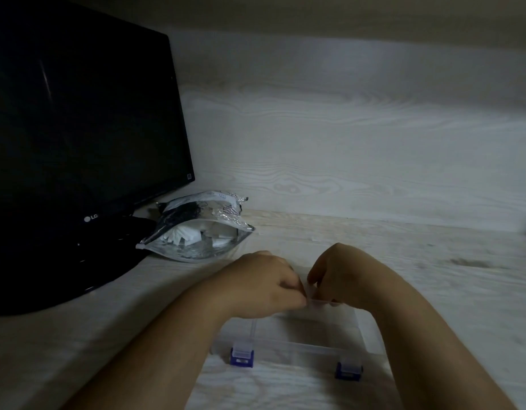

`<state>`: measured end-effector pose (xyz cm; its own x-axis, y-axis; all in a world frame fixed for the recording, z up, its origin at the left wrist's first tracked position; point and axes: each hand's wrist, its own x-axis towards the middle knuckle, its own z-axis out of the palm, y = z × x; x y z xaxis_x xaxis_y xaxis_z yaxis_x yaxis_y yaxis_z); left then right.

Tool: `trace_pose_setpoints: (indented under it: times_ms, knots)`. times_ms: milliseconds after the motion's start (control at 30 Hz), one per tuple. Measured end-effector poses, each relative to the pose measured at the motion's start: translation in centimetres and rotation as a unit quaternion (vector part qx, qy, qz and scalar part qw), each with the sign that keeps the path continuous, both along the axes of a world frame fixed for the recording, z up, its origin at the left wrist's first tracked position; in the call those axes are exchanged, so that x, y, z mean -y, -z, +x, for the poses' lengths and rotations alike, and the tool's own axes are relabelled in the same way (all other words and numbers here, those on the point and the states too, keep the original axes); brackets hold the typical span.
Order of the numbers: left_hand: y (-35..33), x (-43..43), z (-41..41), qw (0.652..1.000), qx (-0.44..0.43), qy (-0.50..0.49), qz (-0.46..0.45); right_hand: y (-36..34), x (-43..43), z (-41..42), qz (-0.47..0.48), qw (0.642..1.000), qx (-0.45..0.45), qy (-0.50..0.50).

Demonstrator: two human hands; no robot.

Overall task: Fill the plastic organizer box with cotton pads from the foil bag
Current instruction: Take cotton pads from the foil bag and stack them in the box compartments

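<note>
**Both hands working at far rim of box; bag not yet touched**

Left hand (267, 284) is hovering over the far rim of the box (303, 347), fingers curled and pinching the end of a pale translucent strip (318, 303). Right hand (347, 273) is arching over the same strip with fingers curled down. Its knuckles are hiding the contact, so I cannot tell whether it is gripping. The frame is too dim and blurred to say whether the strip is a lid edge, a divider or a pad.

Box is sitting on the desk (433, 276) directly under the hands, clear-walled, with two blue latches (241, 355) facing the person. No pads are showing inside it. Bag (179, 220) is lying on its side well apart, left and behind, near the monitor (78, 113) base. Its mouth is gaping and white pads (190, 232) are showing within.

Judgement: the box is being readied and filling is not yet begun.

Risks from here:
- Both hands are pulling at one edge and nothing is pinning the box, which looks light. It may be tipping or skidding.
- The strip looks like thin plastic, so forcing it risks snapping it.
- The bag is slack and open. A one-handed grab may be dragging it or spilling pads onto the desk.
- Dim light is hiding the clear walls, so pads may be landing outside.
</note>
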<state>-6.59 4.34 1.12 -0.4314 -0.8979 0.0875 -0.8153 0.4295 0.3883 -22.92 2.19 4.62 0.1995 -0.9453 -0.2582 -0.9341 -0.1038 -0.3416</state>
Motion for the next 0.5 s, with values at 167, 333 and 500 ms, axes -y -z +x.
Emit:
trace_pose_setpoints:
  times_ms: [167, 333, 500]
  knots:
    - [-0.1, -0.3, 0.2, 0.999, -0.045, -0.010, -0.009, -0.4, -0.1, 0.3, -0.016, 1.000, -0.023, -0.009]
    - [-1.0, -0.1, 1.7, 0.965, -0.208, -0.153, -0.049, -0.4, -0.4, -0.1, -0.100, 0.994, 0.041, 0.000]
    - [-0.5, 1.2, 4.6, 0.929, -0.100, -0.349, -0.065, 0.2, -0.1, -0.3, -0.145, 0.986, 0.078, 0.000]
